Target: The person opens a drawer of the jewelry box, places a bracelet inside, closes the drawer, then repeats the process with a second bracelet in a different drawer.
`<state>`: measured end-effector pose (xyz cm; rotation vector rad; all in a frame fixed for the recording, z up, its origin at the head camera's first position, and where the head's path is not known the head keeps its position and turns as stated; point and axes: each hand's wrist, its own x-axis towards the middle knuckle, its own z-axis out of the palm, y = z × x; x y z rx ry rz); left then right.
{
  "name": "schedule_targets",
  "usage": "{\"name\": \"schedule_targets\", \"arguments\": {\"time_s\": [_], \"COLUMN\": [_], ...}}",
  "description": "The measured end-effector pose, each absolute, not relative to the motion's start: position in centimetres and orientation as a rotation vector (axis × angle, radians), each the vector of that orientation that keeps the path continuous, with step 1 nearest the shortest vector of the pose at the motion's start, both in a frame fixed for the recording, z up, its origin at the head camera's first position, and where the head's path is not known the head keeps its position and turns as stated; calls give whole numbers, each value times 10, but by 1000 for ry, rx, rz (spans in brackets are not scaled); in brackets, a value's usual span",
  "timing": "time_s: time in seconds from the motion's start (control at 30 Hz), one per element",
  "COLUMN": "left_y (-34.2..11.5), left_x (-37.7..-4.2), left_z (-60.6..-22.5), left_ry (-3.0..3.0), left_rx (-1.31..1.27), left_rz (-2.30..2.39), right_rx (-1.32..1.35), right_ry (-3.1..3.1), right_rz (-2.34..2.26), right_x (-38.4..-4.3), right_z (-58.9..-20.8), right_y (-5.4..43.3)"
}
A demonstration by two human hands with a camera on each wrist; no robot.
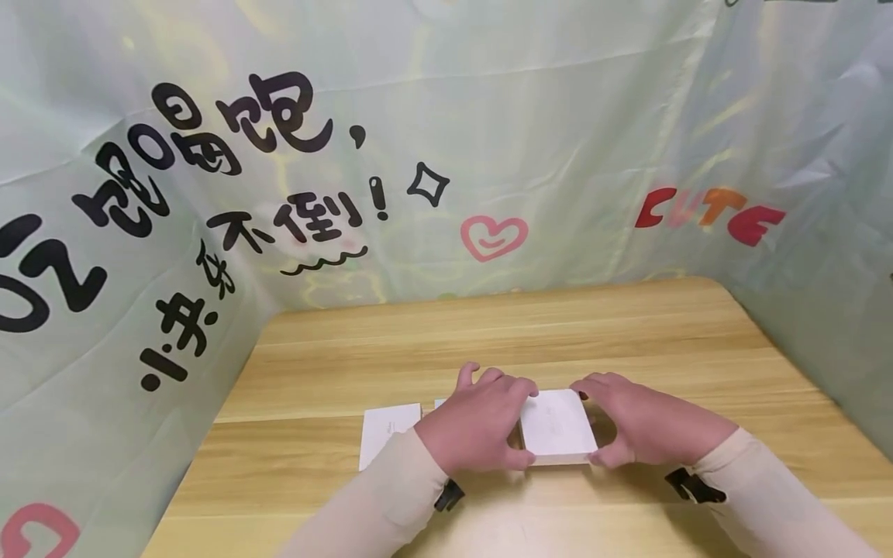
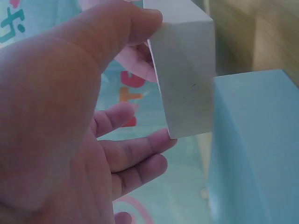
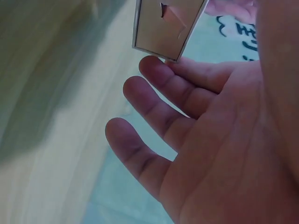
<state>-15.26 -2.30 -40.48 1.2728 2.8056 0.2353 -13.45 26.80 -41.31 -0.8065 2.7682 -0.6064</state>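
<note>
A small square white box (image 1: 556, 422) is held between the two hands near the middle of the table. The left hand (image 1: 481, 422) grips its left corners, thumb at the near one and a finger at the far one. On the other side, the right hand (image 1: 642, 426) grips the right corners the same way. Faint print marks the top. In the left wrist view, the white box (image 2: 187, 79) shows a plain side. The right wrist view shows a brownish side of the box (image 3: 161, 30) with a torn-looking opening.
Left of the hands, another white box (image 1: 386, 430) lies on the wooden table (image 1: 314, 349), partly behind the left forearm. A light blue box (image 2: 257, 140) stands close by the left hand, mostly hidden in the head view. Printed cloth (image 1: 558, 155) hangs around the table.
</note>
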Motion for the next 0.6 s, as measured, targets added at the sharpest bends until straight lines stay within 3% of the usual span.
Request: {"name": "schedule_targets", "arguments": {"time_s": [0.27,0.6], "left_y": [-20,-33], "left_x": [-153,-150], "left_z": [-413,-416], "left_ry": [2818,2859], "left_rx": [1199,1209], "left_rz": [160,188], "right_rx": [-1006,-788], "right_ry": [2802,2796], "right_rz": [-674,-619], "right_x": [-150,-137], "right_z": [-450,-432], "right_y": [276,265]}}
